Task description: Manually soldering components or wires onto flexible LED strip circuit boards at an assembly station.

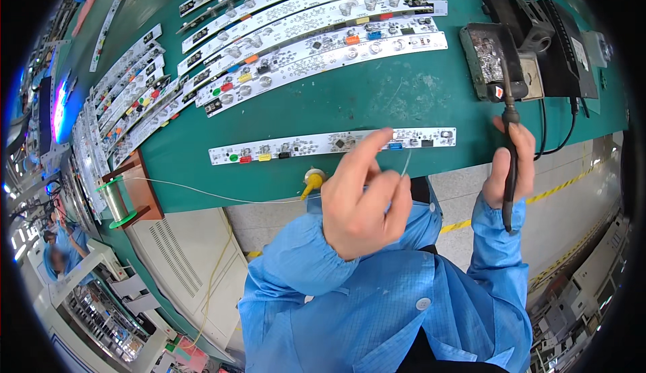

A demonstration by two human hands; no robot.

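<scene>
A long, narrow white circuit board [303,147] lies across the front of the table, with green, red, yellow, black and blue parts on it. My left hand [367,201] is over its near edge, index finger stretched across the board; whether it touches cannot be told. Thumb and other fingers pinch a thin solder wire [408,163], its end sticking up toward the blue part. My right hand [509,164] grips a soldering iron [511,178] by its dark handle. The iron's tip points away from me, over a worn metal tray [486,60] of dark residue.
A solder spool [116,201] sits in a brown stand [145,188] at the left, its wire running toward my left hand. Several more boards [323,63] lie in rows behind. A black iron holder [518,19] stands at the back right. A yellow-tipped object [312,183] is at the front edge.
</scene>
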